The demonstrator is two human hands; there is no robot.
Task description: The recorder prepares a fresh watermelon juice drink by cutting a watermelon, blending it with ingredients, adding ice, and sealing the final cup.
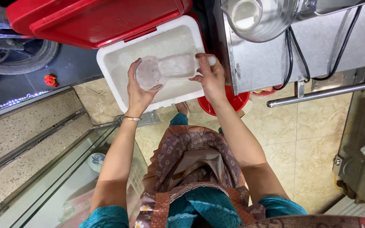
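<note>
The clear plastic scoop (178, 65) lies with its long axis running left to right over the open white cooler box (110, 63), its handle end to the right in the closed grip of the right hand (210, 76) and its mouth tipped leftward into the clear plastic cup (148, 74), which the left hand (139, 90) holds with fingers wrapped round it from below. The cup's lower part is hidden by those fingers, and what fills the scoop and cup looks pale and frosty, hard to make out. The cooler's glossy red lid (93, 17) stands open behind, cut off at the top edge, beside a dull steel tabletop (267, 63).
</note>
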